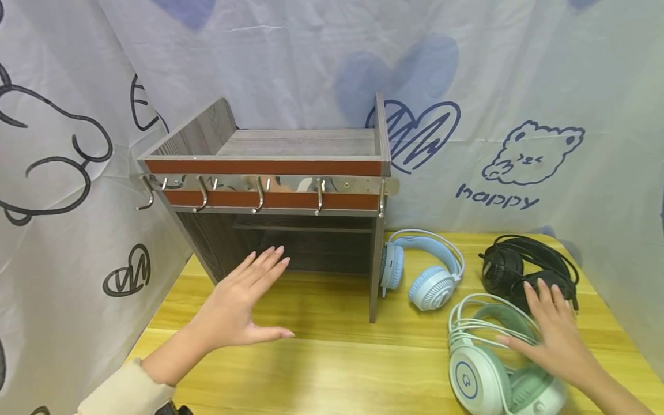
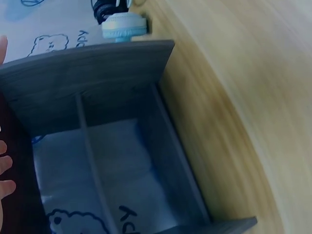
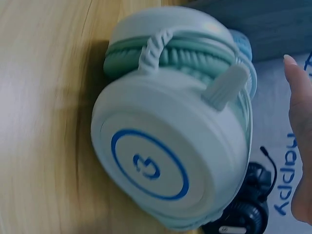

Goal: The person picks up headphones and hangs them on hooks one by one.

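In the head view my left hand (image 1: 241, 305) hovers with fingers spread in front of a grey wooden shelf (image 1: 373, 271), holding nothing. A metal rail with several hooks (image 1: 334, 184) runs across the shelf's upper front. My right hand (image 1: 557, 340) reaches over the mint-green headphones (image 1: 479, 372) with straight fingers; whether it touches them I cannot tell. The right wrist view shows a mint earcup (image 3: 151, 161) close up and the hand's edge at the right. Black headphones (image 1: 503, 268) lie just beyond the right hand. Light-blue headphones (image 1: 433, 288) lie against the shelf's right side.
The yellow wooden table (image 1: 311, 374) carries everything. A white cloth (image 1: 290, 69) with drawn hearts and a bear hangs behind and along both sides. In the left wrist view the shelf's inner divider (image 2: 92, 161) shows.
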A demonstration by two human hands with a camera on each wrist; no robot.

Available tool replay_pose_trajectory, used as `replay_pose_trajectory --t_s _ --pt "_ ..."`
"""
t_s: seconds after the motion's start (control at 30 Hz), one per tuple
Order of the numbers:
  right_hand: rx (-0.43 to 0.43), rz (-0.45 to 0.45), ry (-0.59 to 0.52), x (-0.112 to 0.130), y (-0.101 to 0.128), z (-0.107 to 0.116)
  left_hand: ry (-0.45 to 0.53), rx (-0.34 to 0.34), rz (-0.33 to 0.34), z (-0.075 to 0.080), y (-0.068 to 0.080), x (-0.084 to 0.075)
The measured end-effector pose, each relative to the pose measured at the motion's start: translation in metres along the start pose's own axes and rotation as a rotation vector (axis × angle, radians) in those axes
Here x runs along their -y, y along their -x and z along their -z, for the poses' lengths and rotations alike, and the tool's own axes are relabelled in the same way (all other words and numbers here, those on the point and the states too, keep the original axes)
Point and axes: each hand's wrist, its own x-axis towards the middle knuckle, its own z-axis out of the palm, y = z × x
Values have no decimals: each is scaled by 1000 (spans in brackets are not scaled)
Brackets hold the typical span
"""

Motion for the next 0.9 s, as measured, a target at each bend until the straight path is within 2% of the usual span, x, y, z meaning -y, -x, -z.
replay_pose_trajectory --t_s 0.2,0.43,0.57,0.77,0.9 --pt "5 -36 -43 -14 6 0 19 -44 -30 18 -4 8" --pt "-7 -48 -90 -29 11 -2 62 -190 -130 35 -12 16" --pt "-10 -62 -118 -36 14 -3 77 -238 -170 46 -18 21" --pt "-6 -124 -148 -47 17 -2 74 -322 -203 62 -27 25" --pt "24 -183 -144 -55 20 -2 60 -402 -193 70 -31 29"
